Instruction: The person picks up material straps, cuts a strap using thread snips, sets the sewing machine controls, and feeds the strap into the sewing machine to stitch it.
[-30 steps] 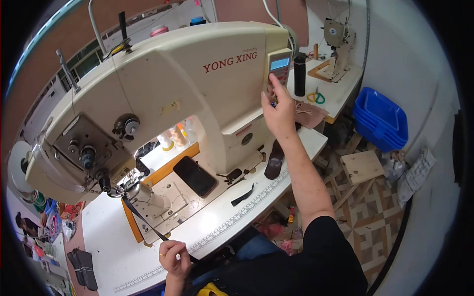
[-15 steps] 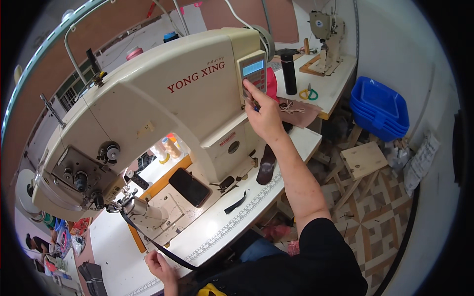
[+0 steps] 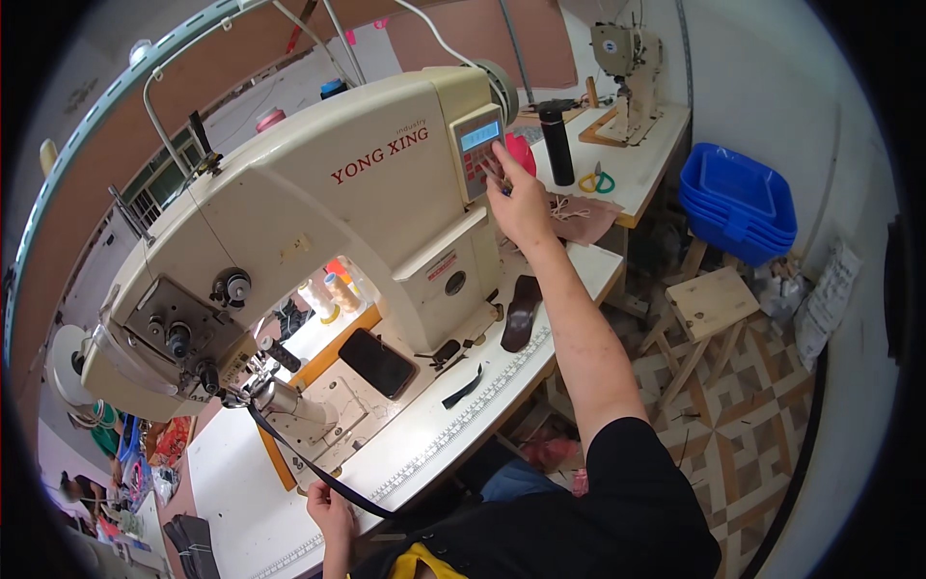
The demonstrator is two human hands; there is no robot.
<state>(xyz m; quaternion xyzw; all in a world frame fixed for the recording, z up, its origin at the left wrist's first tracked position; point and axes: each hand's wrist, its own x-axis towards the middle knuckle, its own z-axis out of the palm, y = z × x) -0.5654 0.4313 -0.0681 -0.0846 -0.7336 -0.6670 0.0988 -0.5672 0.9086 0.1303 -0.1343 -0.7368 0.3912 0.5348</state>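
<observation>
A large cream industrial sewing machine (image 3: 318, 222) fills the middle of the view. My right hand (image 3: 516, 198) reaches up to its control panel (image 3: 479, 150), fingertips on the red buttons below the small blue screen. My left hand (image 3: 330, 507) is at the table's near edge, pinching a long black strap (image 3: 304, 461). The strap runs up to the post under the needle (image 3: 253, 386). A black phone (image 3: 377, 363) lies flat on the machine bed. A dark shoe-shaped piece (image 3: 521, 313) rests near my right forearm.
A white table (image 3: 424, 454) with a ruler strip along its edge carries the machine. Behind it a second table (image 3: 637, 164) holds another sewing machine (image 3: 627, 58), a black bottle (image 3: 558, 143) and scissors (image 3: 596, 181). Stacked blue bins (image 3: 738, 205) and a wooden stool (image 3: 712, 301) stand at right.
My head has turned, so the machine has shifted in view. My right hand stays at the control panel. My left hand has drawn the black strap out toward the table's near edge.
</observation>
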